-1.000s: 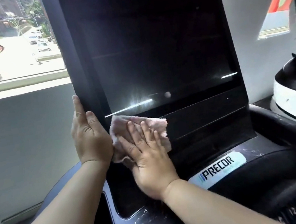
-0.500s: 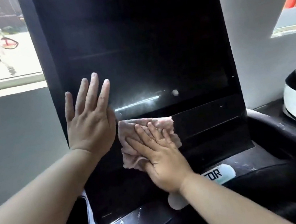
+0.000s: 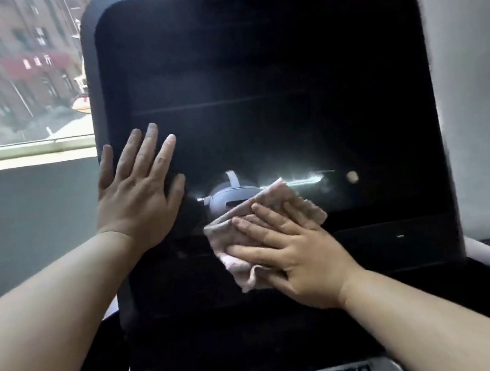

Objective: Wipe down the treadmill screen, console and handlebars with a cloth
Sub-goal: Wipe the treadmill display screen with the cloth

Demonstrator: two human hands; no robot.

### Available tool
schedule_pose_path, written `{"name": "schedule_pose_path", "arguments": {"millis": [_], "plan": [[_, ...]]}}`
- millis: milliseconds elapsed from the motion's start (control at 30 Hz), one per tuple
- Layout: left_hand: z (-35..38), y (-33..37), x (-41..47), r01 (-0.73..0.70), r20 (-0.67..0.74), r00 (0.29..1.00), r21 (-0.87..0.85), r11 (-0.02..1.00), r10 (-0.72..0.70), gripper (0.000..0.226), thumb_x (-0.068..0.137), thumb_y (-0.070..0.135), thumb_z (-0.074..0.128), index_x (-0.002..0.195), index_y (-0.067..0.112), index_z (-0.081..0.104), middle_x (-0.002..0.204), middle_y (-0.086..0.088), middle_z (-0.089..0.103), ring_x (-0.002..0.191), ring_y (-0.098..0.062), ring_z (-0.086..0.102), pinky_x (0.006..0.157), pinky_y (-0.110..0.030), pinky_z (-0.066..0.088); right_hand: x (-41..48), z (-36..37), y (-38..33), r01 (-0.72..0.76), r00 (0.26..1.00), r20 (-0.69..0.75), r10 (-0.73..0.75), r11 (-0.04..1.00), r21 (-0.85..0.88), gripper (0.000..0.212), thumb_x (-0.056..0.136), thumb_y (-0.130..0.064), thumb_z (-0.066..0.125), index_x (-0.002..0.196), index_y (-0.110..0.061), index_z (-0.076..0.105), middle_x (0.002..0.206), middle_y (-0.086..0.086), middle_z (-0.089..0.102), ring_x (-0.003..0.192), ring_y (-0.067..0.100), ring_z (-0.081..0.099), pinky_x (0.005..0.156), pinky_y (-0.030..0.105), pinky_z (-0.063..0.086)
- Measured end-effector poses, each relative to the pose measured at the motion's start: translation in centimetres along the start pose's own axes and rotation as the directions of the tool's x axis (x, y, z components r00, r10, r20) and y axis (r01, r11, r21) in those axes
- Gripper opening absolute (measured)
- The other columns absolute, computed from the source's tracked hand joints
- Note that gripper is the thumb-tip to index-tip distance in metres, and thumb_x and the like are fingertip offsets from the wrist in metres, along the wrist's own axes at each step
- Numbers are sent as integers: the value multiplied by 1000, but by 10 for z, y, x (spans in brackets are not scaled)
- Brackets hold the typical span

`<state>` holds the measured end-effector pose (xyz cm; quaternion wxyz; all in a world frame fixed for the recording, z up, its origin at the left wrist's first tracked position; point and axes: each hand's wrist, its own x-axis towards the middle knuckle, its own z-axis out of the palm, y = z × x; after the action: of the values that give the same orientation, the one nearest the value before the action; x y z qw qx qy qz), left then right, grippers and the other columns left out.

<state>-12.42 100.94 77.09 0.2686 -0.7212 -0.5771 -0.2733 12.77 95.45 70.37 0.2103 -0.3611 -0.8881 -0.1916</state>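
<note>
We log: right hand [image 3: 296, 256] flat, fingers straight, pressing pink cloth [image 3: 270, 197] to dark treadmill screen [image 3: 269, 73]; left hand [image 3: 136, 196] spread wide, flat on the screen's left edge.

Head cam, close, facing treadmill screen [image 3: 254, 75] straight on

On the black screen [image 3: 269, 73], the right hand [image 3: 296, 256] presses a pink cloth [image 3: 269, 213] flat; the left hand [image 3: 138, 193] lies spread at the screen's left edge.
</note>
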Motion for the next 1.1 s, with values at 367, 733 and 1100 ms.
{"name": "schedule_pose_path", "arguments": {"millis": [367,733,1100], "plan": [[3,-2,-4,110,-9,994,-55,992,-111,59,91,41,32,148,25,34,156,6,25,144,-17,21,118,-38,6,58,3,-4,75,992,-106,-67,994,73,42,91,-48,41,127,-35,59,151,-3,39,144,23,25,118,43,5],[5,-5,-5,108,-38,993,-131,985,-113,53,93,33,33,145,25,40,154,8,29,143,-14,24,119,-40,12,154,-40,52,-589,761,-201,616,787,183,57,95,-32,39,148,-44,23,162,-1,3,148,27,-4,114,50,-14],[-5,-38,80,129,-50,988,-236,963,-145,58,94,37,24,150,22,29,159,5,18,148,-14,-2,119,-31,-4,177,-73,106,-816,547,-153,823,565,122,58,101,-41,23,153,-30,0,161,2,-10,147,24,-13,117,49,-10]]}}
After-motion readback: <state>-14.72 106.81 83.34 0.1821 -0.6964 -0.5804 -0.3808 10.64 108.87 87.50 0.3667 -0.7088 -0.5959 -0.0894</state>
